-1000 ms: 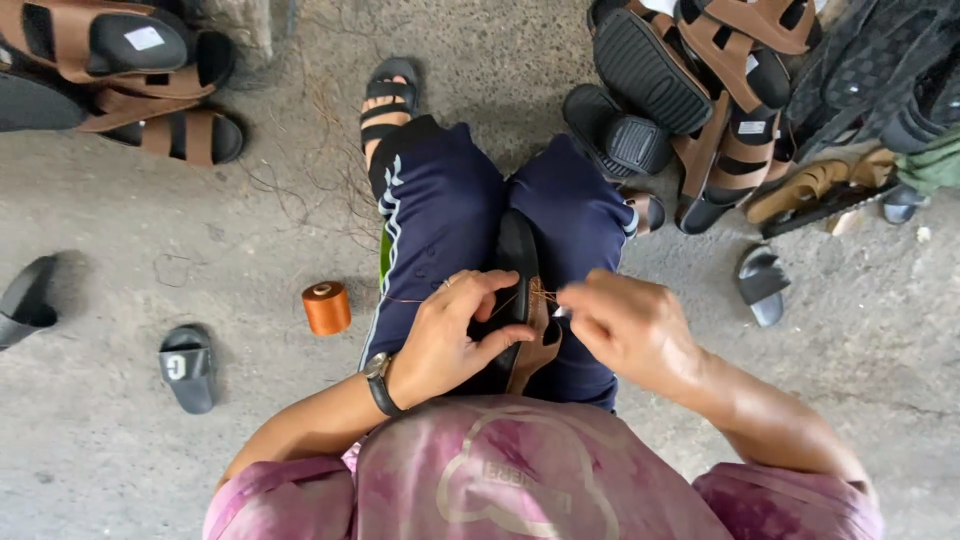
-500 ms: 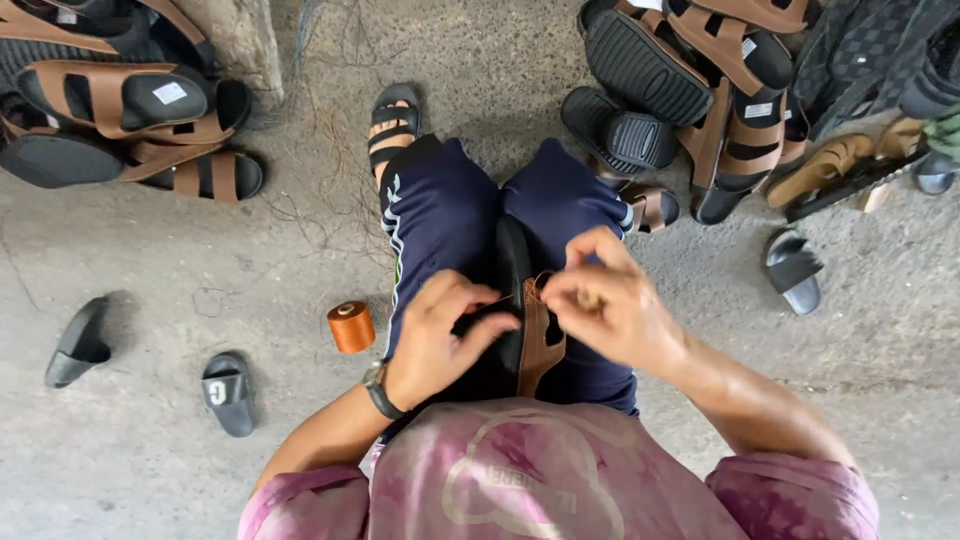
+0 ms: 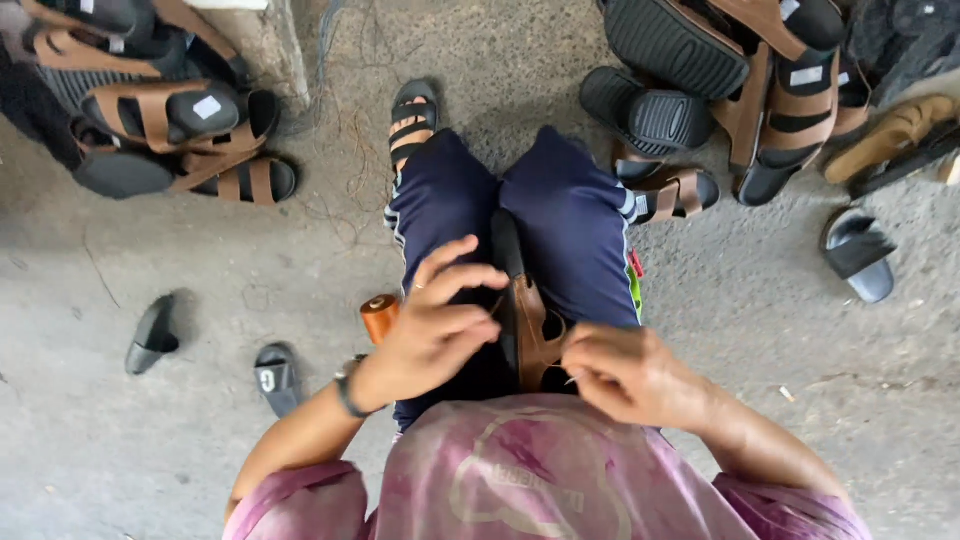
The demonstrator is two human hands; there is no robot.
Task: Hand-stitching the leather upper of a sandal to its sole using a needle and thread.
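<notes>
The brown sandal (image 3: 530,335) lies on the lap between both hands. The left hand (image 3: 440,325) rests loosely on it; the right hand (image 3: 625,375) pinches something thin beside its strap. It looks light and flexible, best gripped by the sole edge.

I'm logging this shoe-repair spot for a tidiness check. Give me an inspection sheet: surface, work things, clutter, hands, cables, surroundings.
Surface: bare grey concrete floor, dusty, with loose thread strands near the wall.
Work things: brown-strapped sandal with black sole, clamped between the knees; orange thread spool on the floor beside the left leg.
Clutter: two small black sole pieces at left; a grey slide at right.
Hands: left hand rests on the sandal; right hand pinches something thin at its strap, too small to tell.
Cables: nothing seen.
Surroundings: heaps of brown-and-black sandals at upper left and upper right.
</notes>
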